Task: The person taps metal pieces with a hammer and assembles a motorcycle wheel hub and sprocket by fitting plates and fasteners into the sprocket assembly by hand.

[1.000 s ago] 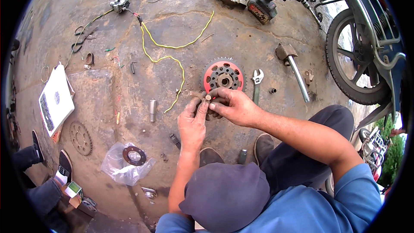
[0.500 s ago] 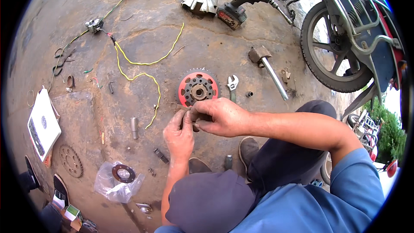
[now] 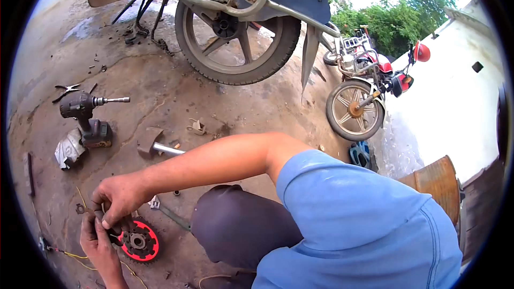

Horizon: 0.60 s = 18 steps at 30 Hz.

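At the lower left, my right hand (image 3: 122, 198) and my left hand (image 3: 99, 243) meet fingertip to fingertip. Both are closed in a pinch on a small dark piece, mostly hidden by the fingers, whose kind I cannot make out. Just beyond the fingertips shows a small dark metal bit (image 3: 80, 208); whether it is held or lies on the ground is unclear. Right beside the hands lies a red sprocket hub (image 3: 152, 243) with a toothed rim, flat on the ground. An adjustable wrench (image 3: 170, 215) rests to its right, partly behind my knee.
A hammer (image 3: 149, 142) lies beyond my right forearm. Farther left are a cordless impact wrench (image 3: 80, 108), a crumpled silvery cover (image 3: 69, 149) and pliers (image 3: 66, 91). A motorcycle's rear wheel (image 3: 238, 48) stands ahead; another motorcycle (image 3: 356, 96) and a rusty drum (image 3: 436, 184) are right.
The view has swung to the right, so the hands and sprocket now appear at the lower left. My hands stay pinched together beside the sprocket.
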Tool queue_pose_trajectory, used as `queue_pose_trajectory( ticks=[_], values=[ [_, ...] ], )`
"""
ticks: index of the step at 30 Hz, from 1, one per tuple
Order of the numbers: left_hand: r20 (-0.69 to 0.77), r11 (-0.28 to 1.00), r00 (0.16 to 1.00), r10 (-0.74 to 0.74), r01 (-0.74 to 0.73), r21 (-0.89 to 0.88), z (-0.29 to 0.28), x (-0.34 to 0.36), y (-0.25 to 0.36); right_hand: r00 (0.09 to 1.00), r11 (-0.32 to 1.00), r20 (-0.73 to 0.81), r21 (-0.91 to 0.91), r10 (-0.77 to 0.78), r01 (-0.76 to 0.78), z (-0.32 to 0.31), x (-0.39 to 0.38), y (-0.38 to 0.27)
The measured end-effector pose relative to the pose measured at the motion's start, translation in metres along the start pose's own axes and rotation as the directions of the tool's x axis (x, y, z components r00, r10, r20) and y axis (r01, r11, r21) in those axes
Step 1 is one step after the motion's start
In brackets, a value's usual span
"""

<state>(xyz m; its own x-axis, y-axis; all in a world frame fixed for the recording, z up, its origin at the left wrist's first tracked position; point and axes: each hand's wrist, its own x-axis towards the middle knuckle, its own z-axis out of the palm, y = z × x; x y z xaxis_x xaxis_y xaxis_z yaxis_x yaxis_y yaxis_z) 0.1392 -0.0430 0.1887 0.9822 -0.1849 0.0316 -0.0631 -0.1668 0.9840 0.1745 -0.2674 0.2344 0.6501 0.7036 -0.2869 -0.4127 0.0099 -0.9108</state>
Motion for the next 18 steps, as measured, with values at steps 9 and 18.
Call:
queue_pose_trajectory(
  ticks=[9,18],
  values=[
    [0.375,0.898,0.922,0.093,-0.24,0.368,0.114,0.064,-0.107,0.843,0.894,-0.538,0.371,-0.012,0.249,-0.045,-0.045,0.16],
    [0.398,0.875,0.838,-0.373,0.461,-0.149,0.128,0.055,-0.086,0.915,0.772,-0.402,0.595,0.047,0.222,-0.067,-0.08,0.16]
  ],
)
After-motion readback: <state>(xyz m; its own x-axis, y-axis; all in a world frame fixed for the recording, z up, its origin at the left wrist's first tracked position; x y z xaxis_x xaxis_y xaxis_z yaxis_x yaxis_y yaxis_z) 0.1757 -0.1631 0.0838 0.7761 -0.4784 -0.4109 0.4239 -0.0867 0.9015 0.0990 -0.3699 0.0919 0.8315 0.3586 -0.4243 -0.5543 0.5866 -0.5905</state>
